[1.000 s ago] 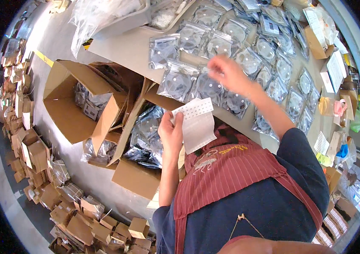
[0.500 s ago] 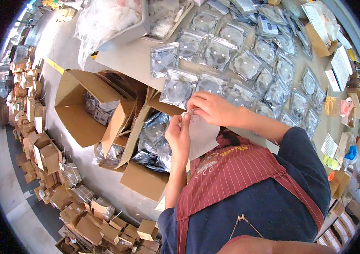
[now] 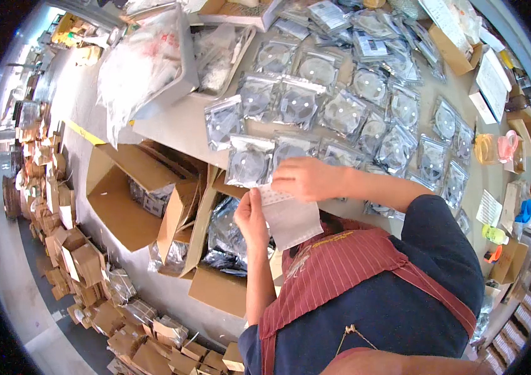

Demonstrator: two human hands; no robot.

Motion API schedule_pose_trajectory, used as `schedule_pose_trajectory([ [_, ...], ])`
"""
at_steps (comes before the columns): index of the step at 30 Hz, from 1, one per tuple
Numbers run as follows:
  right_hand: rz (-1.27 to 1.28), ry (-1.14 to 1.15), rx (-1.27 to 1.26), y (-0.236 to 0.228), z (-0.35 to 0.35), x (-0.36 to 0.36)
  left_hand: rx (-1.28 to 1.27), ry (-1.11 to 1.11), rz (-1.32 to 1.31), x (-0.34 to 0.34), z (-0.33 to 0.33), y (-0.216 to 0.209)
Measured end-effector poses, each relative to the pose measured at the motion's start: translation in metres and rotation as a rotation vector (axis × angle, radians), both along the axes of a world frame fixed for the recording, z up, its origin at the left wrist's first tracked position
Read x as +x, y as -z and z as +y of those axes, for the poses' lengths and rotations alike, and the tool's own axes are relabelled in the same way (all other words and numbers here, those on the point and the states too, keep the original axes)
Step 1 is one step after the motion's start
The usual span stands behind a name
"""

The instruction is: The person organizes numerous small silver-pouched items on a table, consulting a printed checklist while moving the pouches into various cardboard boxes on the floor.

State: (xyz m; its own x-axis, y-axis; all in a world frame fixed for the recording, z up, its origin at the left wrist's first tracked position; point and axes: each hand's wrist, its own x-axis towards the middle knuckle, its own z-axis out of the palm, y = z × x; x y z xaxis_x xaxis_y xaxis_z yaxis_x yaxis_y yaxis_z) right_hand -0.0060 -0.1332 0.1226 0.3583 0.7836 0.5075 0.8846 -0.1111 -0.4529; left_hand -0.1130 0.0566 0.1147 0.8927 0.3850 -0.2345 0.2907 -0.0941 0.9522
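Note:
A pale, translucent sheet (image 3: 295,224) hangs in front of my apron, with rows of small dots along its upper edge. My left hand (image 3: 252,219) pinches its left edge between thumb and fingers. At the top edge my right hand (image 3: 306,179) is closed, its back turned up and its fingertips partly hidden; whether it holds anything besides the sheet's edge I cannot make out. Just beyond my hands, clear zip bags (image 3: 250,160) lie in rows on the table, each with a round grey disc-like part inside.
Left of me stand open cardboard boxes (image 3: 129,220); the nearer one holds bagged parts (image 3: 227,232). A grey bin (image 3: 185,69) of clear plastic bags sits at the table's far left, beside a tray (image 3: 240,62). Tape rolls (image 3: 508,147) and cartons line the right side.
My hands have moved slightly apart along the sheet's top edge. The dotted strip now shows between them. The whole view has shifted, so the table appears lower and farther left.

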Motion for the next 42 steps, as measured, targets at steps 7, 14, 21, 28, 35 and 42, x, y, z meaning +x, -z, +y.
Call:
schedule_pose_trajectory([
  [7, 0.44, 0.885, -0.106, 0.071, -0.105, 0.19, -0.088, -0.155, 0.024, 0.004, 0.004, -0.015],
  [14, 0.017, 1.011, -0.621, 0.094, -0.107, 0.219, -0.075, -0.235, 0.055, -0.016, 0.016, 0.008],
  [21, 0.038, 0.805, -0.431, 0.071, -0.067, 0.273, -0.003, -0.143, 0.125, -0.006, 0.016, 0.002],
  [28, 0.07, 0.81, -0.448, 0.098, -0.006, 0.319, -0.009, -0.058, 0.089, -0.007, 0.018, 0.003],
  [35, 0.016, 0.773, -0.463, 0.046, -0.002, 0.277, 0.052, -0.16, 0.091, -0.013, 0.021, -0.013],
  [42, 0.409, -0.078, -0.216, -0.027, 0.064, 0.064, 0.248, -0.086, 0.137, -0.006, 0.028, -0.013],
])
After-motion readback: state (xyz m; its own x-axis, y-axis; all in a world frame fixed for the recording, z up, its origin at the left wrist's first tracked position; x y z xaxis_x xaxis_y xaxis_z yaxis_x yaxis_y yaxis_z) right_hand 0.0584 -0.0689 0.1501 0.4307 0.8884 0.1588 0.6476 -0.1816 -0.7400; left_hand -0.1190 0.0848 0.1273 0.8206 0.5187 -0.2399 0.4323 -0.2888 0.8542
